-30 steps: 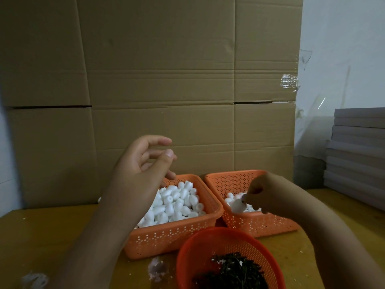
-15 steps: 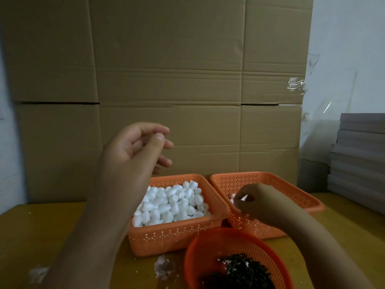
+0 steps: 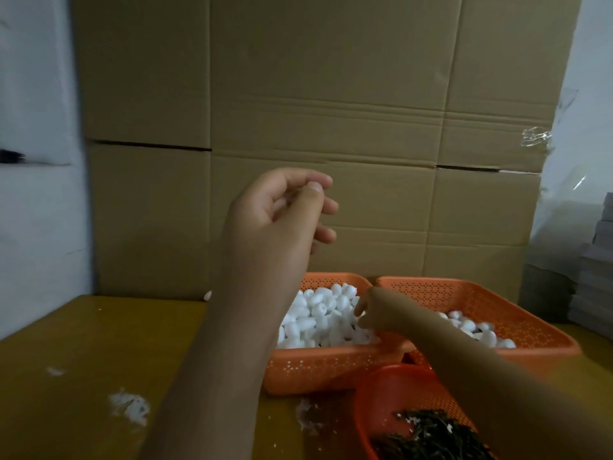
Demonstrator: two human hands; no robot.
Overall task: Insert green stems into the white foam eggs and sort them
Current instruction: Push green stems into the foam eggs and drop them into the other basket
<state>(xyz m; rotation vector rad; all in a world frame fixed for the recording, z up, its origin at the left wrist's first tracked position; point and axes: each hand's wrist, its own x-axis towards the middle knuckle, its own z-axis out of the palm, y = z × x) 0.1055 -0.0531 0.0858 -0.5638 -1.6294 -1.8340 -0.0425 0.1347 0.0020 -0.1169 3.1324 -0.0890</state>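
Note:
Several white foam eggs [image 3: 318, 310] fill the left orange basket [image 3: 331, 366]. A few more eggs [image 3: 474, 327] lie in the right orange basket [image 3: 481, 293]. Dark green stems [image 3: 431, 436] are heaped in a round orange basket [image 3: 398, 376] at the bottom right. My left hand [image 3: 278, 220] is raised above the left basket, thumb tip against the index finger, with nothing visible between them. My right hand [image 3: 381, 313] reaches down into the left basket, its fingertips among the eggs; whether it grips one is hidden.
Stacked cardboard boxes [image 3: 331, 111] form a wall right behind the baskets. Foam crumbs [image 3: 129, 403] lie on the wooden table [image 3: 99, 343] at the left. A stray egg [image 3: 207, 295] sits by the boxes. Grey boards [image 3: 597, 293] are stacked at the right edge.
My right hand held an egg over the right basket, then moved left into the full basket without it. My left hand stayed raised, and its thumb closed onto the index finger.

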